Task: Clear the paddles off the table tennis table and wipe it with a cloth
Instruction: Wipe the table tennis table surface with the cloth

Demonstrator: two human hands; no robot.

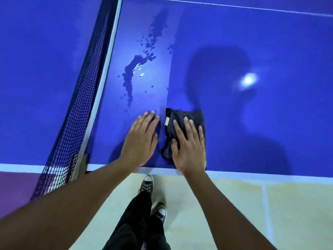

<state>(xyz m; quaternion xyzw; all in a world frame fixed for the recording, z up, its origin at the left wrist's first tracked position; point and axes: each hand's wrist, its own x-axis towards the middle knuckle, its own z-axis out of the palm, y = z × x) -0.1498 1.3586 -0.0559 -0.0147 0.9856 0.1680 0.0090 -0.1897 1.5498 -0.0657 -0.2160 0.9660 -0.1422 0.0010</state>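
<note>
The blue table tennis table [252, 42] fills the upper view. A dark folded cloth [180, 116] lies flat near the table's front edge. My right hand [189, 147] presses on it with straight, spread fingers. Just left of the cloth, my left hand [142, 139] rests flat on the bare table surface with straight fingers. A patch of water drops [137, 67] spreads on the table beyond my left hand, beside the net. No paddle is in view.
The black net [77, 112] with its white top band runs from the front edge up to the top left. The table's white front edge line [252, 175] borders a pale tiled floor [234, 213]. My legs and dark sneakers [146, 183] stand below.
</note>
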